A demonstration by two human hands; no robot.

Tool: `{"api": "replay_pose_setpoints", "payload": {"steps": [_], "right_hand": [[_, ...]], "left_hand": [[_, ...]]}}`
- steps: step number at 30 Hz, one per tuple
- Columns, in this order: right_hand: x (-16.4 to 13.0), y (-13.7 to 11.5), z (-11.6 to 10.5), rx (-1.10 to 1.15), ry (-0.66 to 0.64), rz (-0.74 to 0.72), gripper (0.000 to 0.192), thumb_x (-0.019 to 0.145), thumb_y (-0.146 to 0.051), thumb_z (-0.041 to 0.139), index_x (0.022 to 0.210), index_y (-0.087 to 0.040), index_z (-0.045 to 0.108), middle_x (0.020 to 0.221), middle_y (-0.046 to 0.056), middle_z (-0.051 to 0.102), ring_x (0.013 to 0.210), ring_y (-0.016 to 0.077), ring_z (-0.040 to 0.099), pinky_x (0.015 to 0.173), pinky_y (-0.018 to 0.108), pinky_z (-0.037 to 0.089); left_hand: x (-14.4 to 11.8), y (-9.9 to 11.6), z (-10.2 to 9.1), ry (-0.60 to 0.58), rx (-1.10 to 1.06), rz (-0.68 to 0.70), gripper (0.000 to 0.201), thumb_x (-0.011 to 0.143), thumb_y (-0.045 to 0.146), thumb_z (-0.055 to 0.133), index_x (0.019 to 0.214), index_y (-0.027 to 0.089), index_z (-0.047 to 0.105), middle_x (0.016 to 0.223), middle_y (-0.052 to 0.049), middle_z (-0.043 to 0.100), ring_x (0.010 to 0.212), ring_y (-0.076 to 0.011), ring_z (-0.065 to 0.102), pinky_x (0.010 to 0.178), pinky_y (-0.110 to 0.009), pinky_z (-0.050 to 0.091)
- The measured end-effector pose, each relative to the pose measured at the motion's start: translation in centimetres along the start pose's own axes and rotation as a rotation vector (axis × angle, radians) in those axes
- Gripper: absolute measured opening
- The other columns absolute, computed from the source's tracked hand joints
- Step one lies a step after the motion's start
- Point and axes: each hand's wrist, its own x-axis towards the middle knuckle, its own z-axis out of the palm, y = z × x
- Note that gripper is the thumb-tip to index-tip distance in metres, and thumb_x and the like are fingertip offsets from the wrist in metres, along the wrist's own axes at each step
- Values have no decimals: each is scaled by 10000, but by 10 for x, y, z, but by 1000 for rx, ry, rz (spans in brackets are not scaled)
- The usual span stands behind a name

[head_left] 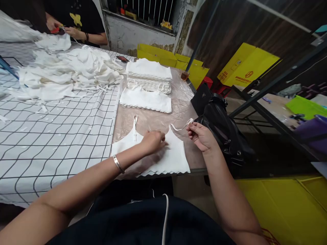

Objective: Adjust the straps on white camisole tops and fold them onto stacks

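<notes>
A white camisole top (173,153) with a scalloped hem lies flat at the table's near edge, straps pointing away from me. My right hand (201,135) is closed, pinching the end of its right shoulder strap (178,129) between thumb and fingers and drawing it out to the side. Over the middle of the top, my left hand (154,141) hovers or rests with bent fingers; they are smeared and partly hidden, so their grip is unclear. The left strap (135,124) stands up in a loop on the table.
Behind the top sits a stack of folded white tops (149,76). A loose heap of white garments (74,73) covers the checked cloth (63,143) at left, where another person's hands (74,33) hold red-handled snips. A black bag (219,126) and yellow boxes (247,64) are at right.
</notes>
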Motion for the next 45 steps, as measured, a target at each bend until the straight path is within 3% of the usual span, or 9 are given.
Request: {"api": "replay_pose_setpoints", "payload": {"steps": [5,8,12,16,21,25,29,37,45], "right_hand": [[9,23,2,-19,19,-40,470,455,-463,907,695,-197,604,635,-39,588,533,75,473,479,207,364],[8,36,11,-117,-51,-72,427,477,-478,888,645,-187,625,595,-46,550,508,65,413,484,220,335],[5,49,24,-216,-110,0,434,450,-491,881,643,-173,658,605,-17,596,532,83,466,508,225,347],[3,54,29,-233,-115,72,472,423,-520,876,649,-174,649,650,3,639,542,96,497,517,227,362],[3,59,27,-283,-156,-8,416,499,-501,851,635,-172,636,608,-28,578,568,102,468,562,240,362],[4,63,25,-429,-189,-109,316,556,-442,814,623,-179,653,693,-9,603,639,127,490,624,267,380],[3,64,23,-522,-233,-219,219,611,-380,773,604,-192,660,724,3,600,686,146,512,663,287,389],[2,67,22,-529,-185,-288,152,631,-331,742,609,-204,662,745,9,596,716,162,529,695,305,413],[1,68,22,-582,-243,-310,164,642,-340,739,614,-196,667,736,13,590,685,152,521,651,291,401]], "left_hand": [[-19,-6,29,-21,33,-77,172,824,329,668,896,173,655,1045,-110,654,1074,-316,539,902,-470,347],[-15,-5,27,-51,-20,-95,151,806,286,678,920,194,643,1105,-100,636,1101,-307,523,890,-449,350],[-11,-3,21,-53,-12,-143,332,788,326,708,1070,190,599,1140,-117,648,1104,-308,547,928,-456,343],[-9,-3,20,-101,-54,-151,291,745,317,752,981,185,644,1064,-102,697,1063,-313,579,951,-480,321],[-12,-9,27,16,-209,-147,123,769,307,709,831,200,707,945,-63,734,1018,-296,585,925,-473,324],[-14,-12,32,56,-308,-165,122,787,309,682,771,191,712,925,-54,741,965,-263,604,924,-458,324],[-14,-11,30,59,-352,-191,127,769,305,711,732,185,695,925,-43,736,1000,-263,600,932,-449,308],[-15,-9,29,55,-371,-197,122,760,285,725,721,177,684,914,-37,728,1030,-269,579,959,-479,275],[-15,-10,30,59,-366,-183,106,779,257,685,727,165,682,904,-41,721,1030,-265,584,947,-469,275]]}}
